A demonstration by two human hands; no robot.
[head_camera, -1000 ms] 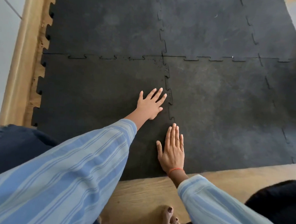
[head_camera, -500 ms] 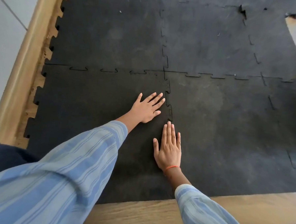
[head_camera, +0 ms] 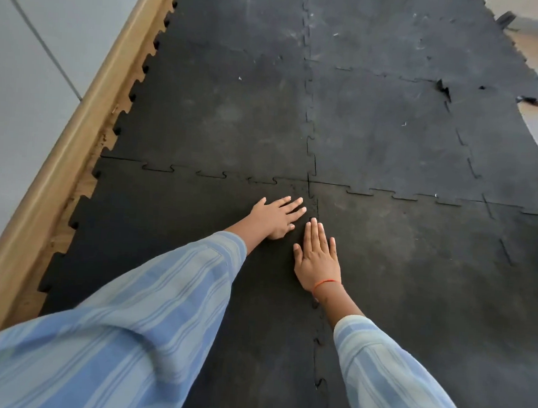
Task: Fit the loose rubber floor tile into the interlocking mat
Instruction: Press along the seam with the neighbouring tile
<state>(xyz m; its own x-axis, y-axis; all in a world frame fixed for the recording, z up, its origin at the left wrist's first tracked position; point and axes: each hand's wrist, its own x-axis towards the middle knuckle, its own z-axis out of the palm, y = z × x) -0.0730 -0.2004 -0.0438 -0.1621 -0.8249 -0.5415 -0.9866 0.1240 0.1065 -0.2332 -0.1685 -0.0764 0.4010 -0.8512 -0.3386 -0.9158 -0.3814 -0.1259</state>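
Your left hand (head_camera: 275, 216) lies flat, fingers spread and grasping nothing, on the near-left rubber floor tile (head_camera: 172, 248), its fingertips pointing toward the toothed seam (head_camera: 317, 212) that runs away from you between this tile and its right-hand neighbour. Your right hand (head_camera: 317, 259), likewise flat and open with fingers together, sits just beside the left and squarely over that seam, so it appears the nearer of the two to the joint. The seam's long axis runs from your lap toward the four-tile corner (head_camera: 308, 182) just beyond both sets of fingertips; any remaining press looks likely to travel along that line. The far edge of the tile, to the left of the corner, shows dark outlines around its teeth, which suggests it is not fully seated there, though that is hard to tell. The interlocking mat (head_camera: 390, 132) is dark, scuffed rubber over a wooden floor (head_camera: 85, 181). A pale wall (head_camera: 25, 66) with wooden skirting (head_camera: 89, 107) borders the left; a torn mat edge (head_camera: 535, 100) shows far right.
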